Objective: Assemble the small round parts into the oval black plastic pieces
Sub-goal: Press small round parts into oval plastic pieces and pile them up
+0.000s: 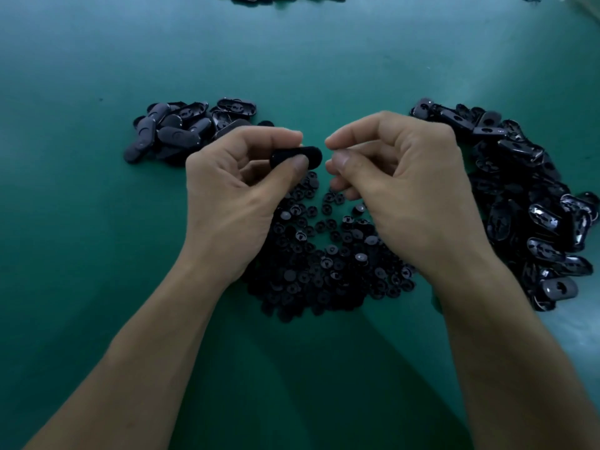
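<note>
The left grip [233,190] pinches an oval black plastic piece [302,155] above the heap of small round black parts [324,264]. The right grip [406,186] is curled, its hold hidden. The green bench [292,60] stretches wide beyond.

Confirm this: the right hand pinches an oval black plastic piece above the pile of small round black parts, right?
No, the left hand does: the head view shows it pinching the oval black plastic piece above the pile of small round black parts.
</note>
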Demonstrator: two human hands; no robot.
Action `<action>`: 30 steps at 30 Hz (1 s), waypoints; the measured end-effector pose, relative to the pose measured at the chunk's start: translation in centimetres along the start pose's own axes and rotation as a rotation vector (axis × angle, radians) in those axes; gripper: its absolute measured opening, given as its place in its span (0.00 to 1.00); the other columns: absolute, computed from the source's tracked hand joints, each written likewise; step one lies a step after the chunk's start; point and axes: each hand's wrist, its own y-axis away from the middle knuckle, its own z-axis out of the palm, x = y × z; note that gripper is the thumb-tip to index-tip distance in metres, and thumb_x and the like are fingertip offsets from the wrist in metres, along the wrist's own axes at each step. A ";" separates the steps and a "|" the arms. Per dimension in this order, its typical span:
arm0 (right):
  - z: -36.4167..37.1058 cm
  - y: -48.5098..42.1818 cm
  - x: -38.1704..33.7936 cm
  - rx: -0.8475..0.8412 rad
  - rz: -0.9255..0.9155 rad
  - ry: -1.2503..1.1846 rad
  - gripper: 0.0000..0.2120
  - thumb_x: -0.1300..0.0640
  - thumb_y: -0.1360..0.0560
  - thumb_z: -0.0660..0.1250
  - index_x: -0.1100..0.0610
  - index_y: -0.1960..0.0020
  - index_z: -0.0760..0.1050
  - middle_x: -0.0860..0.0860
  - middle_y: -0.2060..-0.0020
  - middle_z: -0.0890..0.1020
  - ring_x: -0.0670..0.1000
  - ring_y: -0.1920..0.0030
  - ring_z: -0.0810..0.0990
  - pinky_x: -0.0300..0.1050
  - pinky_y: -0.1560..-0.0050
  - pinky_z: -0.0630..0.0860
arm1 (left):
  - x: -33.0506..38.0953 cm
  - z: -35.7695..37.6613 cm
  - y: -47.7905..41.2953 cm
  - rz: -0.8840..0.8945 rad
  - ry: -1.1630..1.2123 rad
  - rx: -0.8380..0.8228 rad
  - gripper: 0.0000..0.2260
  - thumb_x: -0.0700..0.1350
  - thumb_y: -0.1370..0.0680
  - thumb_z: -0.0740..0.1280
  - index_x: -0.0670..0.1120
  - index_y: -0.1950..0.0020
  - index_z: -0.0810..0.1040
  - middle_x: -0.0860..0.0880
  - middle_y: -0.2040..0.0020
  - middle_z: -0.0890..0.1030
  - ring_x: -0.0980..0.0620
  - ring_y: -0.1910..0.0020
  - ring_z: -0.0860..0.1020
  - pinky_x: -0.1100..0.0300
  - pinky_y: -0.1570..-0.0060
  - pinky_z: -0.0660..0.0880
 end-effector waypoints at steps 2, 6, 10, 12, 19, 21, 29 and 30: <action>-0.1 0.0 -0.1 0.001 -0.015 -0.002 0.08 0.62 0.22 0.70 0.50 0.48 0.80 0.46 0.64 0.85 0.42 0.62 0.85 0.45 0.56 0.83 | 0.1 0.1 0.1 0.005 0.000 -0.005 0.09 0.35 0.26 0.75 0.49 0.53 0.82 0.53 0.57 0.86 0.55 0.60 0.82 0.63 0.56 0.78; -0.1 -0.1 -0.3 0.028 -0.023 -0.005 0.08 0.60 0.23 0.71 0.48 0.52 0.78 0.45 0.64 0.85 0.42 0.61 0.85 0.44 0.54 0.82 | 0.3 0.1 0.1 0.000 0.000 -0.007 0.09 0.36 0.26 0.75 0.49 0.53 0.82 0.53 0.58 0.85 0.55 0.62 0.82 0.61 0.57 0.79; 0.0 -0.1 -0.6 0.047 -0.075 0.028 0.07 0.60 0.25 0.73 0.49 0.56 0.80 0.43 0.64 0.83 0.42 0.61 0.83 0.40 0.55 0.81 | 0.4 0.1 0.1 -0.020 -0.005 -0.007 0.10 0.37 0.28 0.77 0.47 0.51 0.82 0.52 0.58 0.86 0.56 0.59 0.83 0.61 0.55 0.80; 0.1 0.0 -0.7 0.045 -0.087 0.026 0.05 0.60 0.25 0.73 0.50 0.55 0.82 0.43 0.64 0.83 0.42 0.61 0.83 0.36 0.56 0.79 | 0.4 0.2 0.2 -0.032 0.010 0.003 0.10 0.36 0.28 0.77 0.46 0.51 0.81 0.51 0.59 0.86 0.55 0.60 0.83 0.60 0.55 0.81; 1.2 0.4 -0.9 0.014 -0.095 0.084 0.07 0.61 0.24 0.73 0.50 0.51 0.85 0.41 0.62 0.84 0.36 0.60 0.82 0.27 0.57 0.74 | 0.6 0.2 0.3 -0.034 0.019 0.012 0.08 0.35 0.27 0.76 0.43 0.52 0.81 0.46 0.57 0.86 0.50 0.57 0.84 0.56 0.52 0.82; 1.4 0.5 -0.9 0.030 -0.091 0.105 0.08 0.61 0.24 0.72 0.50 0.49 0.86 0.40 0.60 0.85 0.35 0.59 0.82 0.25 0.57 0.73 | 0.6 0.3 0.3 -0.033 0.020 0.007 0.09 0.34 0.28 0.76 0.44 0.52 0.81 0.48 0.57 0.86 0.52 0.58 0.84 0.59 0.54 0.81; 1.3 0.4 -0.8 0.082 -0.038 0.127 0.07 0.61 0.26 0.73 0.49 0.54 0.82 0.41 0.68 0.82 0.37 0.63 0.81 0.28 0.60 0.75 | 0.8 0.3 0.3 -0.056 0.052 -0.022 0.10 0.33 0.27 0.74 0.45 0.51 0.81 0.51 0.59 0.87 0.55 0.60 0.84 0.62 0.55 0.80; 1.3 0.4 -0.8 0.083 -0.037 0.128 0.07 0.61 0.26 0.73 0.49 0.55 0.82 0.41 0.68 0.82 0.37 0.63 0.82 0.28 0.60 0.76 | 0.8 0.3 0.3 -0.057 0.054 -0.028 0.10 0.33 0.26 0.74 0.45 0.51 0.81 0.51 0.60 0.87 0.55 0.60 0.84 0.63 0.55 0.80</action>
